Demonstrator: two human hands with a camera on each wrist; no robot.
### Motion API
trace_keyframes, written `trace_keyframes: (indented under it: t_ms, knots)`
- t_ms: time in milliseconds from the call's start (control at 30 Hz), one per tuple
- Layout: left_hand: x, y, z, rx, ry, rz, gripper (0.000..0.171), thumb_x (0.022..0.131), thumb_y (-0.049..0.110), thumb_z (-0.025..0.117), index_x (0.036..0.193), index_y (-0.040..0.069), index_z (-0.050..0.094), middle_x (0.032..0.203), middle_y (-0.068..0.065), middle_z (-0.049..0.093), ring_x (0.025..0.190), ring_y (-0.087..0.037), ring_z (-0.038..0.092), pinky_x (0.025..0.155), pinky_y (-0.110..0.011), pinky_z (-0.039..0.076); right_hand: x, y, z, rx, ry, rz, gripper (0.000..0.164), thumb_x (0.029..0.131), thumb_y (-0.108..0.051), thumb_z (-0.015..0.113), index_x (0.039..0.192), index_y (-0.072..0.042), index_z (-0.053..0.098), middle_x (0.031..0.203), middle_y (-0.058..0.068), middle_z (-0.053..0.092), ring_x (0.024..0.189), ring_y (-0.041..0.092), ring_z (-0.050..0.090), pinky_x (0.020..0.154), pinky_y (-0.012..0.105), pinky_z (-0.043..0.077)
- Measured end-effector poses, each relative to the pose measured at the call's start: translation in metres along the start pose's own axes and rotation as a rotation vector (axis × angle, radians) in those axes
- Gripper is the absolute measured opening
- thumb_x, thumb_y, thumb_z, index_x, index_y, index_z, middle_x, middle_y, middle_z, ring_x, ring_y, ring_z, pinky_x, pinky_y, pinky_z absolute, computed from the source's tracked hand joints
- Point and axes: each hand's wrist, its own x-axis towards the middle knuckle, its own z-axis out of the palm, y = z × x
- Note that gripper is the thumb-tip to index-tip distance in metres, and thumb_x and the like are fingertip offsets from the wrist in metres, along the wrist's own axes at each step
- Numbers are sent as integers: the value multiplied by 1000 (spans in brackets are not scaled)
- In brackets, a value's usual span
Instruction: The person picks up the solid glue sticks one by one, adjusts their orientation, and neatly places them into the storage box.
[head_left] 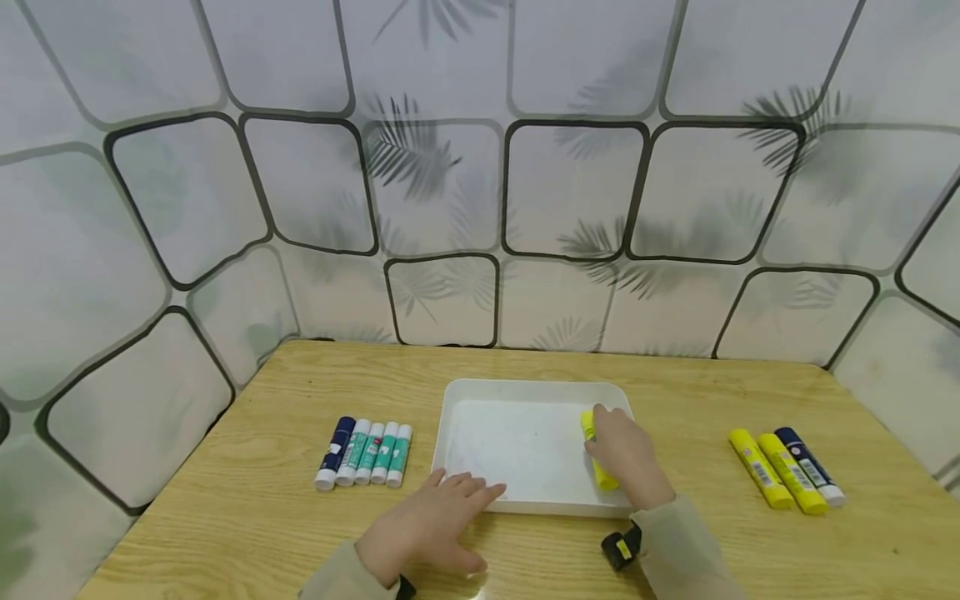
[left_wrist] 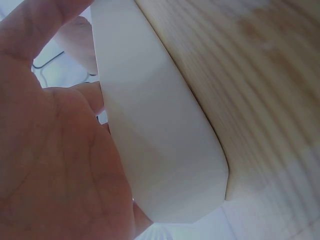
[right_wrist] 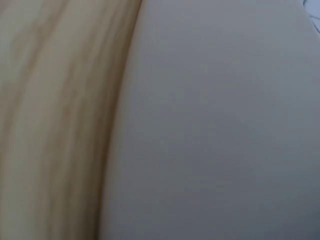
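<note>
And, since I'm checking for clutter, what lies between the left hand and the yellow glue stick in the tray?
Part of the white tray, bare there, lies between the left hand and that yellow glue stick, as the head view shows.

A glossy white rectangular tray [head_left: 510, 450] with low walls and rounded corners lies flat on the wooden table [head_left: 217, 533], long sides running left to right. The left hand [head_left: 431, 527], fingers spread, rests at its near left corner. The right hand [head_left: 622, 446] grips a bright yellow cylindrical stick [head_left: 604, 477] inside the tray's right end, partly covered, its far end angled left.
</note>
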Motion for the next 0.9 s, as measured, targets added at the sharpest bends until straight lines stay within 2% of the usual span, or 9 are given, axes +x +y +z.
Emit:
trace_keyframes:
  t_ms: [467, 900]
  knots:
    - [0, -1, 2, 4, -3, -2, 77, 73, 48, 65, 138, 24, 31, 133, -1, 40, 122, -23, 34, 99, -51, 21, 0, 5, 0, -26, 23, -24, 40, 80, -17, 63, 110, 5, 48, 87, 17, 51, 65, 22, 47, 54, 34, 44]
    - [1, -3, 4, 16, 11, 7, 78, 73, 48, 65, 138, 24, 31, 133, -1, 40, 122, -23, 34, 99, -52, 21, -2, 5, -2, -6, 18, -21, 44, 81, -18, 63, 114, 5, 47, 89, 16, 51, 65, 21, 45, 56, 33, 44]
